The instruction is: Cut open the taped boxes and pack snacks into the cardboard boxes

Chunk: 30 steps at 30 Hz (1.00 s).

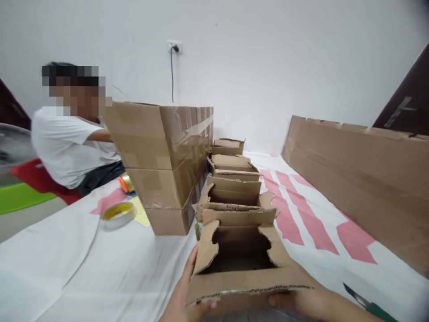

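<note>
An open, rough-cut cardboard box [239, 259] stands nearest me on the white and pink floor sheet [100, 273]. My left hand [182, 295] grips its near left corner, fingers curled under the front flap. My right hand [301, 300] holds the near right edge, fingers wrapped under the same flap. Behind it stands a row of several similar open boxes [233, 192] running away toward the wall.
A stack of taped cardboard cartons [161, 165] rises to the left of the row. A tape roll [119, 213] lies beside it, near a seated person in a white shirt [67, 152]. Flat cardboard sheets [362, 179] lean at the right. A green-handled knife [368, 306] lies near my right wrist.
</note>
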Available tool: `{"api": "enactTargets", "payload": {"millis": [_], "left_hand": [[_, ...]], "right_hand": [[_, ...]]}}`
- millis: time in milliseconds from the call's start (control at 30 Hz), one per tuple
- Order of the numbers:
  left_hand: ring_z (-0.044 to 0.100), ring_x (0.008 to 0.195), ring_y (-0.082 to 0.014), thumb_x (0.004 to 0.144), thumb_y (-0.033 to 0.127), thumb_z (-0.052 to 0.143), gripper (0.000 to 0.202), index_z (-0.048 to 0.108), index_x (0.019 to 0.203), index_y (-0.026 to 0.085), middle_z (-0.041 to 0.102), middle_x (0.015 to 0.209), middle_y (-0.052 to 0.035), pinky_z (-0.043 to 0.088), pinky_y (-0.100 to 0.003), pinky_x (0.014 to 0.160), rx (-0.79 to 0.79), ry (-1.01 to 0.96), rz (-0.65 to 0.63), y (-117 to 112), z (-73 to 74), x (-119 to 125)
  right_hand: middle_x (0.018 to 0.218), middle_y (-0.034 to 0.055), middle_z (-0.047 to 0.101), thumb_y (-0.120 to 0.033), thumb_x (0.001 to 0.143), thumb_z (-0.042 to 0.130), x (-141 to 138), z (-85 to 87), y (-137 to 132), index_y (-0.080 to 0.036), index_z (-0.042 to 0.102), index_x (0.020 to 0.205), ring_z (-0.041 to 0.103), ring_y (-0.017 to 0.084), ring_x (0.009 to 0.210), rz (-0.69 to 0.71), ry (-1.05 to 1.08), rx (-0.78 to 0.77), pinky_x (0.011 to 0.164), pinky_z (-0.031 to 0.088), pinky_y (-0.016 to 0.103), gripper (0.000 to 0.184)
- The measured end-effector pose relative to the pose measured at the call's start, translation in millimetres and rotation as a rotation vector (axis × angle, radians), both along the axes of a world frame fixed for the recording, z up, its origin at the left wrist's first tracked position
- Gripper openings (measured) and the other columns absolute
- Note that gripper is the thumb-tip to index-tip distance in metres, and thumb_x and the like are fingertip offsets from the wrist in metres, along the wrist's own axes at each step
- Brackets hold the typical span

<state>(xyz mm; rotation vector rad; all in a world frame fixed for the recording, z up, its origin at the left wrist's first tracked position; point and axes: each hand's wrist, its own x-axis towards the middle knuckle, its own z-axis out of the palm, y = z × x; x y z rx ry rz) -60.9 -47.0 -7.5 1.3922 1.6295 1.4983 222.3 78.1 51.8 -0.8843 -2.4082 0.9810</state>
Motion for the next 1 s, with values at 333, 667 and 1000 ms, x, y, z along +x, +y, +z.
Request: {"api": "enactTargets", "payload": {"millis": [333, 667, 1000], "left_hand": [[0.059, 0.101, -0.0320, 0.069, 0.051, 0.066, 0.053, 0.058, 0.109, 0.017, 0.059, 0.110, -0.0132, 0.051, -0.048, 0.083, -0.054, 0.118, 0.489, 17, 6.3, 4], [0.057, 0.073, -0.0232, 0.073, 0.053, 0.059, 0.050, 0.053, 0.108, 0.017, 0.054, 0.079, -0.0019, 0.048, -0.037, 0.067, -0.101, 0.213, 0.705, 19, 9.0, 8], [0.059, 0.109, -0.0250, 0.085, 0.032, 0.055, 0.058, 0.031, 0.137, 0.021, 0.055, 0.122, -0.0137, 0.053, -0.042, 0.088, 0.270, 0.259, 0.426, 25, -2.6, 13]], "right_hand": [[0.122, 0.0040, 0.063, -0.038, 0.067, 0.074, -41, -0.7, 37, -0.030, 0.058, 0.123, 0.059, 0.032, 0.109, 0.026, 0.029, 0.037, 0.090, 0.052, 0.045, 0.059], [0.110, 0.0060, 0.069, -0.038, 0.074, 0.069, -62, -17.3, 53, -0.023, 0.064, 0.113, 0.064, 0.028, 0.099, 0.087, -0.032, 0.081, 0.085, 0.053, 0.040, 0.042], [0.119, 0.0064, 0.066, -0.038, 0.065, 0.075, -96, -23.5, 46, -0.024, 0.058, 0.121, 0.063, 0.029, 0.104, -0.104, -0.004, 0.000, 0.089, 0.051, 0.043, 0.060]]}}
